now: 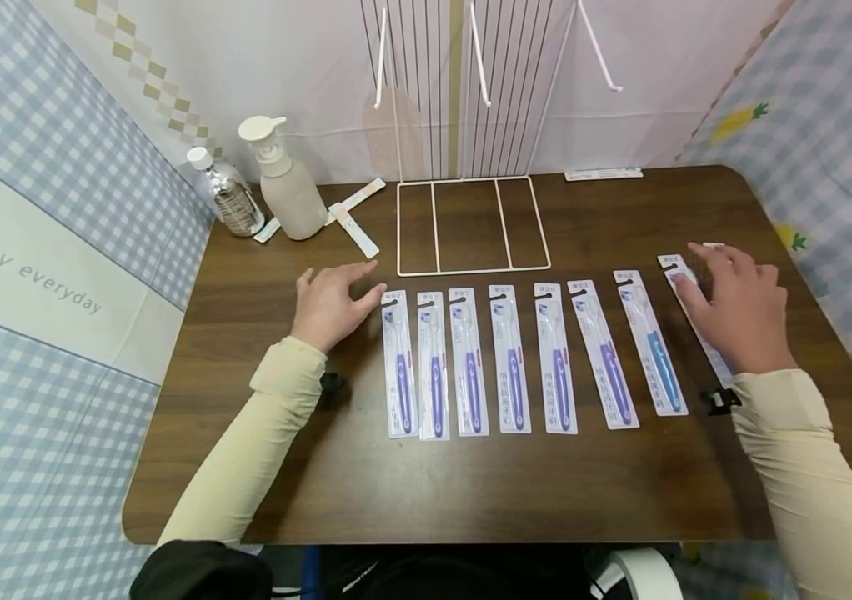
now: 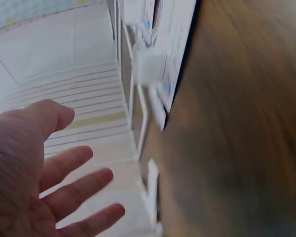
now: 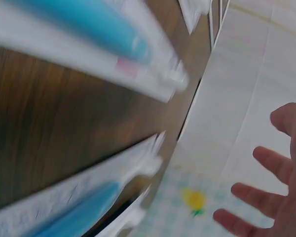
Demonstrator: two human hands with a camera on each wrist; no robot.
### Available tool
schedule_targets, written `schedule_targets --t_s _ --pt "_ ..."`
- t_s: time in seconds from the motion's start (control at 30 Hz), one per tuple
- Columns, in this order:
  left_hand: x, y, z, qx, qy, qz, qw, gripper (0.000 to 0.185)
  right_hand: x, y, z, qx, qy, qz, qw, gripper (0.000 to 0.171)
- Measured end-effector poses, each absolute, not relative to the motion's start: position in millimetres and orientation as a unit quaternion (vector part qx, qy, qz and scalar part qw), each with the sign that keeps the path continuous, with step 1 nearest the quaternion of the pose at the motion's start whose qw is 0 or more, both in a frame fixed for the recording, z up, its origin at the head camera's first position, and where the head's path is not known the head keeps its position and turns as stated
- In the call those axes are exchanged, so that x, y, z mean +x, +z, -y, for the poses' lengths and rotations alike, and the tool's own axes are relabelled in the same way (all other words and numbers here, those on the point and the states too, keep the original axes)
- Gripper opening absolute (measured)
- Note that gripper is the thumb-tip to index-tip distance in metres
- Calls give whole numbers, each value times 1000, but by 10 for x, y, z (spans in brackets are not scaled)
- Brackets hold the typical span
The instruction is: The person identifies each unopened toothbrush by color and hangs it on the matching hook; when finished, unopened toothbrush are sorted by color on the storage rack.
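Several carded toothbrushes lie side by side in a row on the dark wooden table (image 1: 471, 492). Most have purple handles, such as the leftmost pack (image 1: 399, 367), and one pack has a blue handle (image 1: 651, 342). My left hand (image 1: 334, 298) rests flat on the table just left of the row, holding nothing. In the left wrist view the left hand (image 2: 49, 173) shows an empty palm with spread fingers. My right hand (image 1: 734, 302) lies with straight fingers over the rightmost pack (image 1: 676, 268) and hides most of it. The right wrist view is blurred. It shows that hand's fingers (image 3: 269, 165) straight, beside a blue-handled pack (image 3: 84, 29).
A white wire rack with hooks stands at the back centre, its base frame (image 1: 473, 268) just beyond the row. A pump bottle (image 1: 287, 179), a small water bottle (image 1: 231, 196) and loose flat packs (image 1: 357, 225) sit at the back left. A white strip (image 1: 603, 174) lies at the back edge.
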State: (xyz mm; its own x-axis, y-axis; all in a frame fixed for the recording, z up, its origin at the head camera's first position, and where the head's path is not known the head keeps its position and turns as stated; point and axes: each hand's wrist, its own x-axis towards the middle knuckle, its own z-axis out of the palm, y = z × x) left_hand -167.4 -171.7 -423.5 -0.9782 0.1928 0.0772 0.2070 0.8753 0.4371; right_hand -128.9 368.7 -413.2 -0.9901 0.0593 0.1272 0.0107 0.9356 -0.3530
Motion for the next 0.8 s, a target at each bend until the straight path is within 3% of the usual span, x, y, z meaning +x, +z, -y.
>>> schedule_targets --t_s 0.23,0.53,0.8 --pt "-2003 -4463 1631 -75 -302 950 -5 42 -1590 -4275 -4331 16 209 974 82 44" --pt "-2198 -4687 1528 -59 -286 957 0 39 -1919 -4301 -4915 37 221 968 -116 59" --pt "-2287 -4709 1479 -85 -262 961 22 30 -1966 -4480 -5229 41 216 962 -160 62"
